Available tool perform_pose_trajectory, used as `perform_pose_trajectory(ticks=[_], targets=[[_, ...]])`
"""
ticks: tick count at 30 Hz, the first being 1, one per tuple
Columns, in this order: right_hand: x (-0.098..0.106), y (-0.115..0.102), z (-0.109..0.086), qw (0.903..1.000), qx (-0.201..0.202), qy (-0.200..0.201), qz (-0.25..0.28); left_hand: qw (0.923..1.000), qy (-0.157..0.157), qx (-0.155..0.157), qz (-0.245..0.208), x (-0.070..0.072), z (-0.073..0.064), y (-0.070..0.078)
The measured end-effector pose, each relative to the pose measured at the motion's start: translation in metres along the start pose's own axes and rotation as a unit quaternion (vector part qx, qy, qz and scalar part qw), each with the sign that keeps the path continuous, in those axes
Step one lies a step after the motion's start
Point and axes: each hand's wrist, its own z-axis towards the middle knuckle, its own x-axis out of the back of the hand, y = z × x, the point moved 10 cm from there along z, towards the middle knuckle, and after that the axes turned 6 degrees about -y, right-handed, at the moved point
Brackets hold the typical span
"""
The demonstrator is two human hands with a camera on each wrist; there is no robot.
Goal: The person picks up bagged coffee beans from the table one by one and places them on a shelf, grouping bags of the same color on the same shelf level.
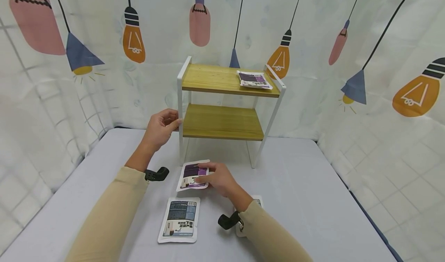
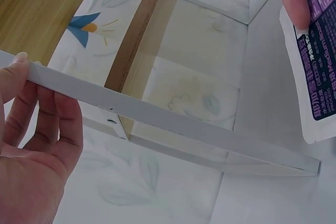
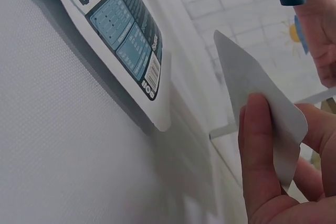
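My left hand [image 1: 160, 127] grips the white left front leg of a small two-tier shelf [image 1: 222, 122], thumb on one side and fingers curled behind, as the left wrist view also shows. In my right hand [image 1: 219, 180] is a purple-and-white pouch [image 1: 189, 176], pinched by its right side and held tilted in front of the shelf. The right wrist view shows the pouch's plain white back [image 3: 257, 93] between thumb and fingers. Another purple pouch [image 1: 255, 80] lies on the right of the top board [image 1: 212, 75]. The lower board [image 1: 222, 121] is bare.
A blue-and-white pouch [image 1: 179, 220] lies flat on the white tabletop [image 1: 295, 200] near the front. A further pouch [image 1: 258, 201] is mostly hidden beneath my right forearm. Behind the shelf hangs a patterned curtain [image 1: 163, 80].
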Motion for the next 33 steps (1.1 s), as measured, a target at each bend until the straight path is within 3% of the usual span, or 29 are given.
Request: perform_pose_trajectory(ticks=[13, 33], targets=[[-0.004, 0.0, -0.011, 0.9984, 0.012, -0.019, 0.052, 0.9999, 0.009, 0.007, 0.0, 0.001, 0.002, -0.006], [0.012, -0.017, -0.034, 0.9947, 0.034, -0.03, 0.092, 1.0, 0.004, 0.001, 0.007, 0.002, 0.0, -0.002]])
